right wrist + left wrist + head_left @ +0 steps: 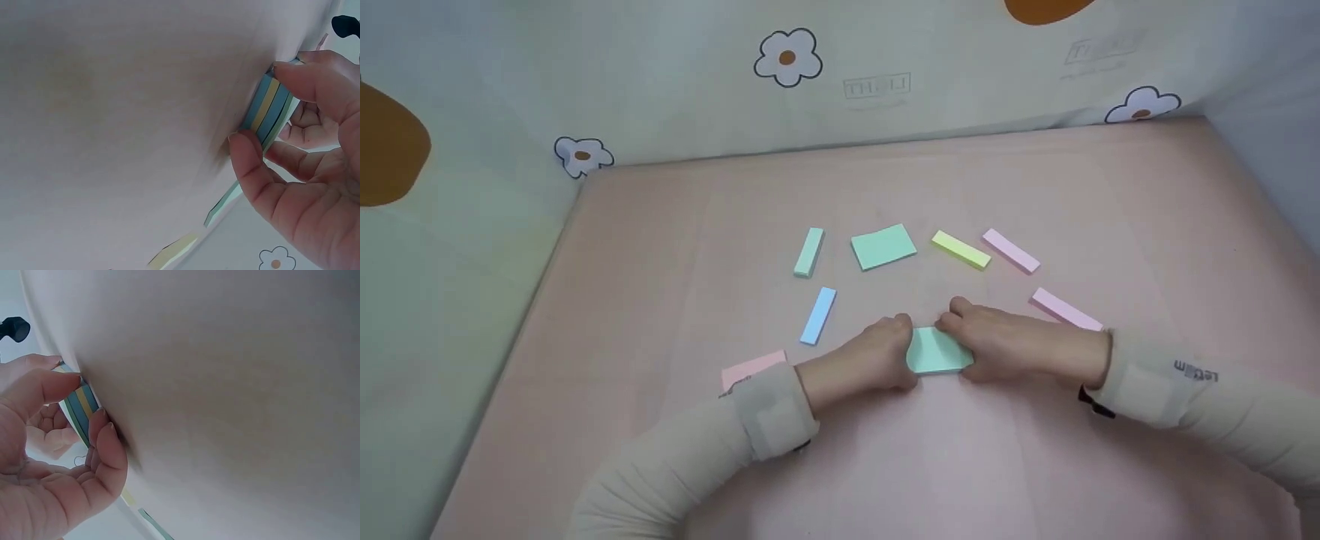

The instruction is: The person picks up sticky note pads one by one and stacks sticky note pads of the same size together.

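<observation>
A stack of sticky note pads [937, 351] sits low at the table surface between both hands. Its top pad is mint green; blue and yellow layers show along its side in the right wrist view, where the same stack [269, 107] is seen edge-on. My left hand [881, 354] grips the stack's left end, thumb and fingers on opposite edges. The opposite end is held by my right hand [997, 341] in a similar grip. In the left wrist view, fingertips [107, 433] curl against the edge of the layered pads [84, 402].
Beyond the hands lie a mint green pad [883, 247] and narrow strips: mint [808, 253], blue [818, 316], yellow [961, 250] and pink [1011, 251]. Another pink strip [1066, 309] is beside the right wrist. The left sleeve partly covers a pink pad [754, 367].
</observation>
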Motion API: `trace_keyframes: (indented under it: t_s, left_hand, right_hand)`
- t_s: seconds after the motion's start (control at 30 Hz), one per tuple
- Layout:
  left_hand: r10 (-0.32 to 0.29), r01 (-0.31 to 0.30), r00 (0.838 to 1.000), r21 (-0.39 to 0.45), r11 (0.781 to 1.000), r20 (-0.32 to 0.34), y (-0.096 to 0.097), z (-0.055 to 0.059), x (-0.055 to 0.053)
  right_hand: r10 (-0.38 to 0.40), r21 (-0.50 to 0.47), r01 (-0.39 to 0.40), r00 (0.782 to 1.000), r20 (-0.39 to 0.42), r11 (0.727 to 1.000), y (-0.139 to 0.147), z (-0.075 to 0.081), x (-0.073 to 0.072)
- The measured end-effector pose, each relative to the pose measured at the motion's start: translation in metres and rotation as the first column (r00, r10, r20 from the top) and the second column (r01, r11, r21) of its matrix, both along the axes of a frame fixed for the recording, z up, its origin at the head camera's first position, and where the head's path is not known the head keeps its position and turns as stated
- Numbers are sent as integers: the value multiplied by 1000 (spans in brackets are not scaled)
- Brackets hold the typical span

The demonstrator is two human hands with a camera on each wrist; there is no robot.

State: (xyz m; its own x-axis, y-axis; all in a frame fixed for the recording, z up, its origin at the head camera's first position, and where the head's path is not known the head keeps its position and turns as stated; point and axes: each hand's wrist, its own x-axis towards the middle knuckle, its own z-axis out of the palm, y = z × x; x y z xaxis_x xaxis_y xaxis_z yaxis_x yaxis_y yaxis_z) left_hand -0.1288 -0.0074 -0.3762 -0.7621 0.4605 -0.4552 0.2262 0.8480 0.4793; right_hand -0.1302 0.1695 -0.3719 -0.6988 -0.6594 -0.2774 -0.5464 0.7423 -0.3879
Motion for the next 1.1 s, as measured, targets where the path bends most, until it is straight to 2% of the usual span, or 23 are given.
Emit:
trace_keyframes:
  t_s: [0.2, 0.3, 0.47, 0.73, 0.83, 0.9, 1.0, 1.1]
  left_hand:
    - [-26, 26, 1000, -10, 1000, -9, 0, 0, 0]
    - [-20, 20, 1000, -8, 1000, -5, -1, 1, 1]
    - [-9, 8, 1000, 13, 1000, 7, -1, 2, 2]
    - [8, -8, 1000, 14, 1000, 11, 0, 2, 1]
    - [9, -9, 1000, 17, 1000, 16, -1, 4, 2]
    - [7, -8, 1000, 9, 1000, 28, -4, 7, 2]
    - [31, -32, 999, 11, 999, 42, -15, 20, 0]
    - [93, -94, 995, 42, 995, 29, -34, 35, -9]
  right_hand:
    - [22, -34, -24, 998, -66, 999, 0, 0, 4]
    - [24, -36, -27, 996, -82, 999, -1, -1, 5]
    - [-3, -9, 3, 999, -44, 1000, -2, 1, 5]
    - [0, -4, 0, 999, -40, 1000, -3, 2, 2]
    - [-11, 5, 11, 1000, -14, 1000, -2, 3, 3]
    - [-17, 18, 17, 999, 27, 1000, 1, 6, 3]
    - [-29, 12, 28, 997, 77, 1000, 7, 16, -3]
    - [-31, -41, 33, 998, 58, 999, 18, 31, -21]
